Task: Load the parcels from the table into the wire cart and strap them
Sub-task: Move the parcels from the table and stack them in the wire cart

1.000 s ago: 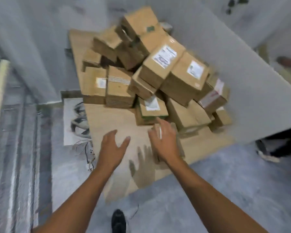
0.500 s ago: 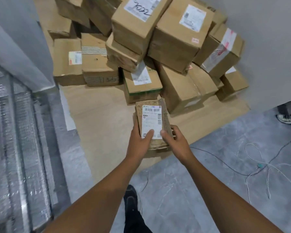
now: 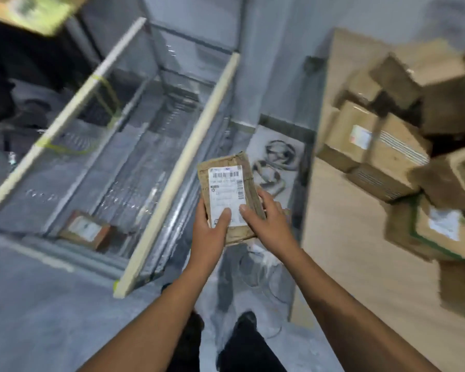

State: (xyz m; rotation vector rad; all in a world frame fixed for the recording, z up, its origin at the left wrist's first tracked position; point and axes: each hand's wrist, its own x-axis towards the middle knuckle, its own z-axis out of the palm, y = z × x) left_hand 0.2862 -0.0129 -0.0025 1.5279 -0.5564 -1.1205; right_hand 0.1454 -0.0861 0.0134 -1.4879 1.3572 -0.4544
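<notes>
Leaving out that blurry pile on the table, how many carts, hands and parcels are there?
Wire cart: 1.
Hands: 2, the left hand and the right hand.
Parcels: 2, the held parcel and the loaded parcel in the cart.
Total: 5.

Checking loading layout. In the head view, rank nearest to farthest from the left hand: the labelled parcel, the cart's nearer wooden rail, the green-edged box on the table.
1. Labelled parcel: in the left hand.
2. Nearer wooden rail: just left, on cart.
3. Green-edged box: far right, on table.

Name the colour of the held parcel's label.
The label is white with black barcodes; head view.
</notes>
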